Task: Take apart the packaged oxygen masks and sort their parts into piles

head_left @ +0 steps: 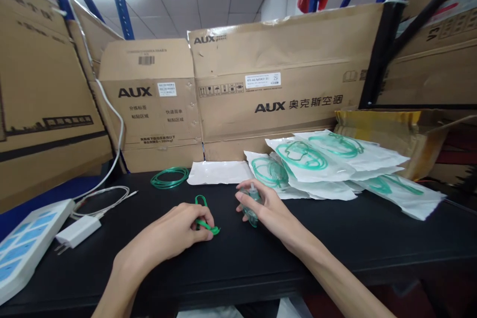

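Observation:
My left hand (175,233) rests on the black table (335,238) with its fingers closed on a green elastic strap (204,217) that loops out past the fingertips. My right hand (266,206) grips a clear green-tinted mask (252,207) with a small white port on top, just right of the strap. A loose coil of green tubing (170,177) lies farther back on the left. An empty white pouch (218,172) lies flat behind the hands.
Several sealed pouches (335,164) with green tubing lie stacked at the back right, beside an open cardboard box (406,134). AUX cartons (261,84) wall off the back. A power strip (26,243), white charger (78,231) and cable (104,196) sit at the left.

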### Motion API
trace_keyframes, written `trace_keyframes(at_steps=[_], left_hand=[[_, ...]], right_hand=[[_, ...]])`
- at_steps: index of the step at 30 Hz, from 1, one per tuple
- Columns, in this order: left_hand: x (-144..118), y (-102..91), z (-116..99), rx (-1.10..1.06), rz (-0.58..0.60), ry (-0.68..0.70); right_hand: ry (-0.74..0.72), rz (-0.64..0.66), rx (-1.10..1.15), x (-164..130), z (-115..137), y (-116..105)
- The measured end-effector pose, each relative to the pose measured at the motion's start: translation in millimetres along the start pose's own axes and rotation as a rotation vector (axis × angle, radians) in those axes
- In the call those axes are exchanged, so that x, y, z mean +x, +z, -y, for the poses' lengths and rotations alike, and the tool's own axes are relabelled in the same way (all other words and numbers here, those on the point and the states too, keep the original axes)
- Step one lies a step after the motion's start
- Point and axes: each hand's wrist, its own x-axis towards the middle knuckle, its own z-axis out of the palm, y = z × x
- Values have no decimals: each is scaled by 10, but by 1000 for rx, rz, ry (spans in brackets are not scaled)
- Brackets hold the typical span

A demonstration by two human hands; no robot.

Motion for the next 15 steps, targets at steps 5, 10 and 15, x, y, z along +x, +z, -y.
trace_keyframes(at_steps=[5, 10, 15], left_hand=[[-94, -257, 484, 79, -39, -207], [-347, -461, 1075, 12, -92, -396], [-646, -481, 1443, -40, -212, -541]], right_hand=[[1, 1, -6, 2, -4, 2], [-7, 38, -45, -14, 12, -5], [-6, 116, -191, -56, 56, -17]])
